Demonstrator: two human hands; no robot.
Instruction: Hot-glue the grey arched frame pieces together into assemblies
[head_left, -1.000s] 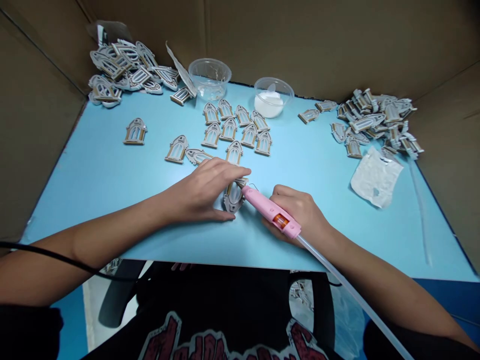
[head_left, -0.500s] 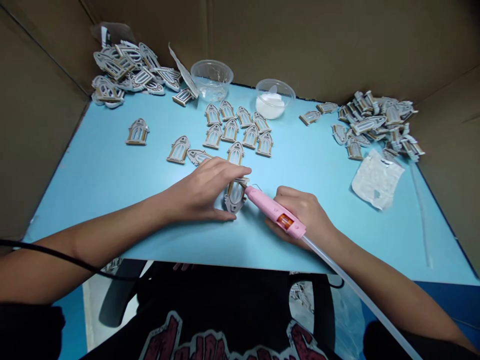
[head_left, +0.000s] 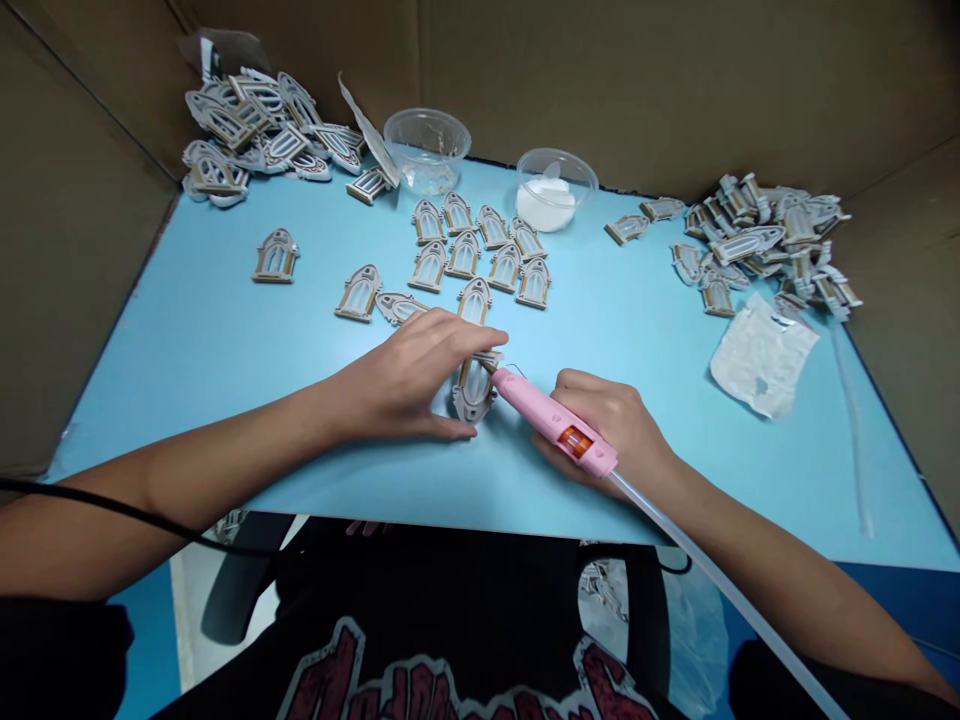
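Kept arched frame [head_left: 474, 388] held in left grip [head_left: 420, 372], pink glue gun [head_left: 541, 413] in right grip [head_left: 609, 420], with nozzle [head_left: 487, 366] barely shifted, suggesting unfinished edge work.

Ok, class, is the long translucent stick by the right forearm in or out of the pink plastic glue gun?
In: the stick runs into the rear of the glue gun; how deep, I cannot tell.

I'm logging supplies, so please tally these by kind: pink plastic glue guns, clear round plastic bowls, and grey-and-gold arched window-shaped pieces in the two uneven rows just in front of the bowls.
Pink plastic glue gun: 1
Clear round plastic bowls: 2
Grey-and-gold arched window-shaped pieces, in two rows of four: 8
Total: 11
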